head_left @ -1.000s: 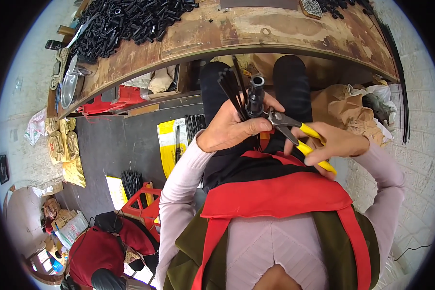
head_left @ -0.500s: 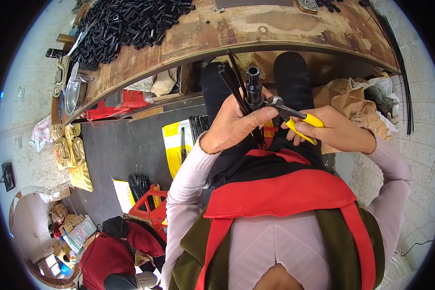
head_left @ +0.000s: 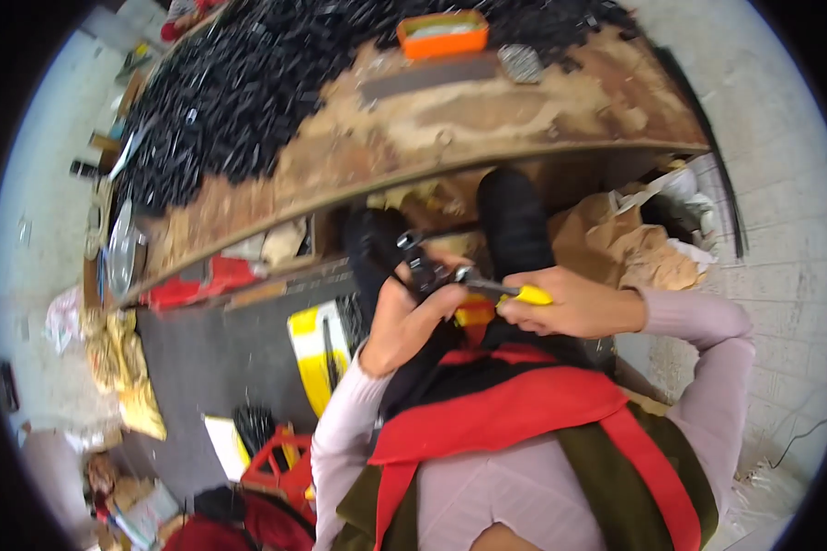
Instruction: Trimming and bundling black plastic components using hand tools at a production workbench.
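My left hand is closed around a black tubular part with a round hollow end, held in front of my knees. Thin black strips beside it in that hand are blurred now. A pair of pliers with yellow handles is gripped in my right hand. Its metal head reaches left to the black part, close by my left thumb. Whether the jaws bite on anything is too blurred to tell.
Beyond my knees is a worn wooden table with a large heap of black plastic pieces, an orange box and a silvery lump. Brown paper lies right of my legs. At lower left are a red stool and another person's red clothing.
The view has tilted up, so more of the tabletop shows, with the orange box. Within it, my hands sit lower and further left, still holding the black part and the pliers.
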Demonstrator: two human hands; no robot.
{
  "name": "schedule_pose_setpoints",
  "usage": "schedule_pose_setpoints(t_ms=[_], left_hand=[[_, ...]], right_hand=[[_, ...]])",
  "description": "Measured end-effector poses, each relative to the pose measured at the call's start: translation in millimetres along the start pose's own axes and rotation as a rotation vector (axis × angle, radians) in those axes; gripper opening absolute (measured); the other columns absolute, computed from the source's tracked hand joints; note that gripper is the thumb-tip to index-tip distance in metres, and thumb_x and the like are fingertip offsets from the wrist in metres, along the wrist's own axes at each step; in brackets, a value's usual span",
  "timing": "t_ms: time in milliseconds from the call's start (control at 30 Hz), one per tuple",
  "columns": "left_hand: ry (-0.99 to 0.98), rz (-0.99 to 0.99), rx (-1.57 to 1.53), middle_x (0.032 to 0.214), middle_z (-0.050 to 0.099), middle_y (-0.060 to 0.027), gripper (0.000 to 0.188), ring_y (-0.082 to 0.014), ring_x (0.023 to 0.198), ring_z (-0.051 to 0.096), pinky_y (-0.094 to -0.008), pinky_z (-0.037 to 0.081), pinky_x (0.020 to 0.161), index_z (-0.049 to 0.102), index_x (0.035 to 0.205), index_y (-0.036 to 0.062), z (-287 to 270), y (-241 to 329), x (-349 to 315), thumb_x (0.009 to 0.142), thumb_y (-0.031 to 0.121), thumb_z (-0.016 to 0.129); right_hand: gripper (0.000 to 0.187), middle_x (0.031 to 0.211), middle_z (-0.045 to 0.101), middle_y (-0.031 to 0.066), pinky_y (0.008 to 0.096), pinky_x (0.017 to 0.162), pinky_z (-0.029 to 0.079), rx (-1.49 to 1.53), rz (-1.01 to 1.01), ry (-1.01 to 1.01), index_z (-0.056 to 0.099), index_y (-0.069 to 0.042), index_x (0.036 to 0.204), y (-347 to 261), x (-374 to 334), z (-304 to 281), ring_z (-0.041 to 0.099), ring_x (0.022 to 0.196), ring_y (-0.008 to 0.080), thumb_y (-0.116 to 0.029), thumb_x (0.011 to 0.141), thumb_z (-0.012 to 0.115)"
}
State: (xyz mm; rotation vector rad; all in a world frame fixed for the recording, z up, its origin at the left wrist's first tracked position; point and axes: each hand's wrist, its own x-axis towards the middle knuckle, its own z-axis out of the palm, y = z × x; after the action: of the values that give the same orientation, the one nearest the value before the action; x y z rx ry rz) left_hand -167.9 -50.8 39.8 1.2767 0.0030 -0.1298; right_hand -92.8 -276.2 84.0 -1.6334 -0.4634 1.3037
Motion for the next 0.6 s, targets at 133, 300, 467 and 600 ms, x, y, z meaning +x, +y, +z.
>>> schedule_pose_setpoints(t_ms=[133, 300, 467, 600], left_hand=[[0.229, 0.059, -0.015, 0.071, 0.050, 0.0029, 0.034, -0.0055, 0.063, 0.047, -0.0208, 0.038, 0.059, 0.053, 0.121, -0.0043, -12, 1, 24, 0.093, 0.015, 0.063], [0.234, -0.007, -0.041, 0.069, 0.048, 0.0028, 0.034, -0.0060, 0.061, 0.046, -0.0214, 0.037, 0.057, 0.056, 0.116, -0.0040, -14, -2, 42, 0.094, 0.021, 0.063], [0.224, -0.055, -0.042, 0.068, 0.049, 0.0024, 0.032, -0.0058, 0.061, 0.046, -0.0211, 0.037, 0.057, 0.057, 0.113, -0.0039, -14, -6, 60, 0.094, 0.021, 0.063], [0.212, -0.066, -0.004, 0.068, 0.049, 0.0025, 0.029, -0.0055, 0.061, 0.046, -0.0211, 0.038, 0.057, 0.057, 0.112, -0.0039, -14, -3, 60, 0.094, 0.018, 0.063]], right_hand=[[0.018, 0.079, 0.061, 0.0101, 0.0359, 0.062, 0.047, -0.756, -0.778, 0.556, 0.058, -0.003, 0.096, 8, 44, -61, 0.062, 0.071, 0.0250, -0.016, 0.087, 0.066], [0.021, 0.090, 0.065, 0.0131, 0.0409, 0.071, 0.050, -1.160, -0.525, 0.926, 0.064, -0.007, 0.100, -18, 93, -204, 0.064, 0.086, 0.0330, -0.011, 0.079, 0.065], [0.015, 0.084, 0.066, 0.0128, 0.0456, 0.069, 0.051, -1.333, -0.398, 1.026, 0.065, -0.010, 0.093, -17, 126, -274, 0.065, 0.080, 0.0339, -0.013, 0.079, 0.059], [0.020, 0.085, 0.067, 0.0133, 0.0444, 0.069, 0.050, -1.330, -0.339, 0.963, 0.066, -0.009, 0.097, -37, 130, -273, 0.064, 0.082, 0.0335, -0.017, 0.080, 0.061]])
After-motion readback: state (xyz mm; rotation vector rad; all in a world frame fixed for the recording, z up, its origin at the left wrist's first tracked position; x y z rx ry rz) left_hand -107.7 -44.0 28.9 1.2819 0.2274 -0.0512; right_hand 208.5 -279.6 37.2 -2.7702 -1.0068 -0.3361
